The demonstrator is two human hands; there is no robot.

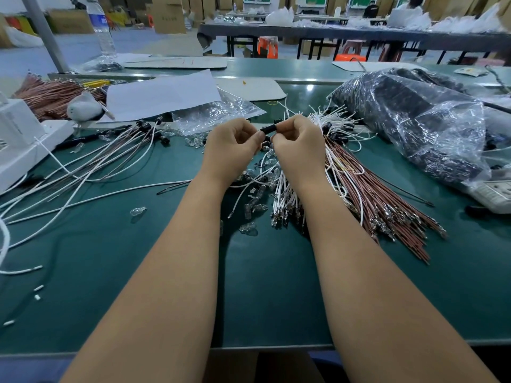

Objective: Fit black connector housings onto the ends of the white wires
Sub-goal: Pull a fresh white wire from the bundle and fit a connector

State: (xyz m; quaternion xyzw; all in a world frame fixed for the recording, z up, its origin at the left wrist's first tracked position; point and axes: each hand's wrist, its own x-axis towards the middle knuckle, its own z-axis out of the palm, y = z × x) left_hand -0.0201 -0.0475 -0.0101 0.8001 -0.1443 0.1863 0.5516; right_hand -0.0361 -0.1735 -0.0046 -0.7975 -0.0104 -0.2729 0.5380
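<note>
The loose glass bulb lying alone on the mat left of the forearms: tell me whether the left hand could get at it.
Probably yes. The glass bulb lies alone on bare mat, nothing over it. But the left hand is busy pinching the black housing with the right hand.

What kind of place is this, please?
Probably a factory assembly hall: bundles of white wires with terminals lie on a green workbench, a plastic bag holds dark parts, and long work tables with cardboard boxes stand behind.
</note>
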